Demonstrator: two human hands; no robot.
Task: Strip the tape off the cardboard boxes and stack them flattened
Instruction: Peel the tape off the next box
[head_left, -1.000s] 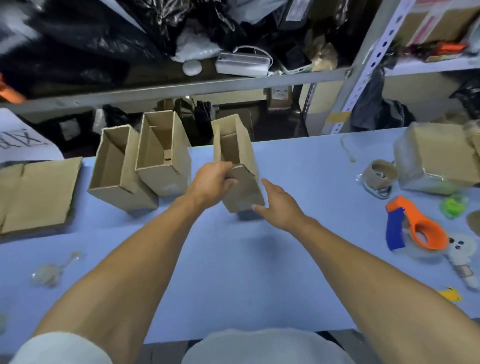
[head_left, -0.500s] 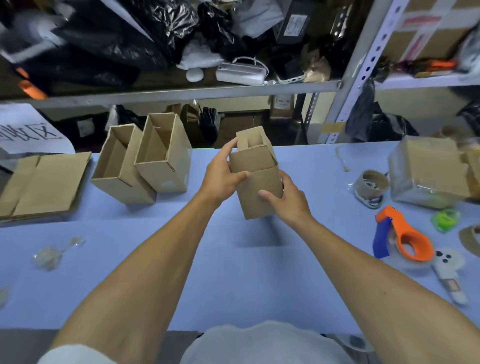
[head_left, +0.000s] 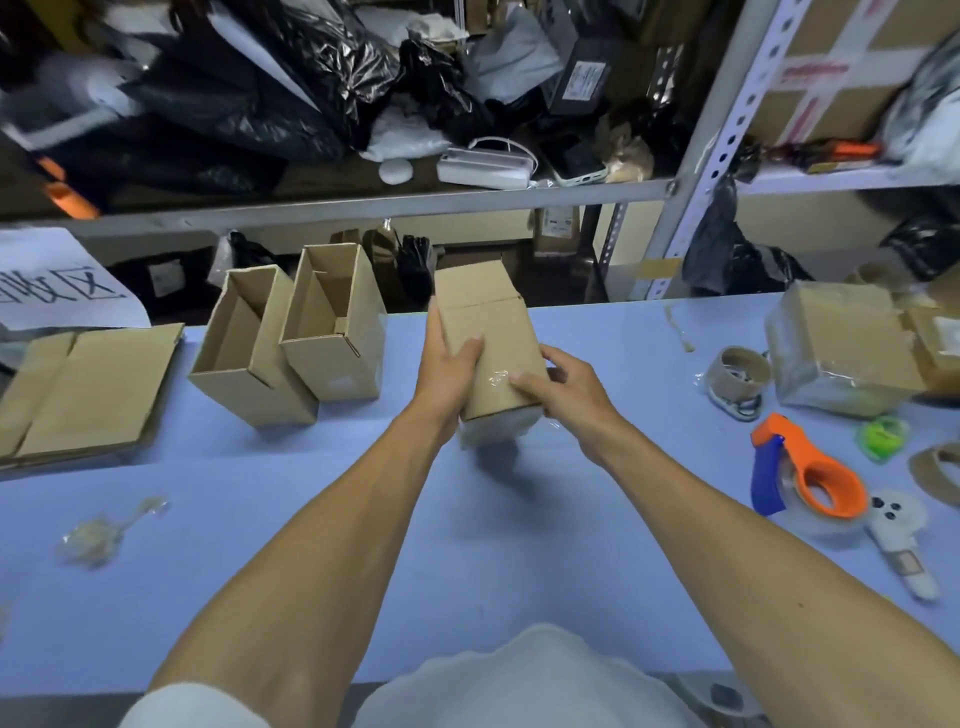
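I hold a small brown cardboard box (head_left: 488, 332) above the blue table (head_left: 467, 545), tilted with its bottom end toward me. My left hand (head_left: 449, 371) grips its left side, thumb on the upper face. My right hand (head_left: 563, 387) holds the lower right corner, with the fingertips on clear tape (head_left: 493, 376) there. Two open cardboard boxes (head_left: 254, 353) (head_left: 337, 332) lean side by side to the left. Flattened cardboard (head_left: 88, 387) lies at the table's far left.
An orange and blue tape dispenser (head_left: 805, 473), a used tape roll (head_left: 737, 371), a wrapped carton (head_left: 841, 348) and a green item (head_left: 883, 436) crowd the right side. A crumpled tape scrap (head_left: 98, 532) lies front left. Cluttered metal shelves (head_left: 363, 200) rise behind the table.
The box has been lifted off the table and turned so its closed bottom end faces me. My right hand moved from beside the box onto its taped lower corner.
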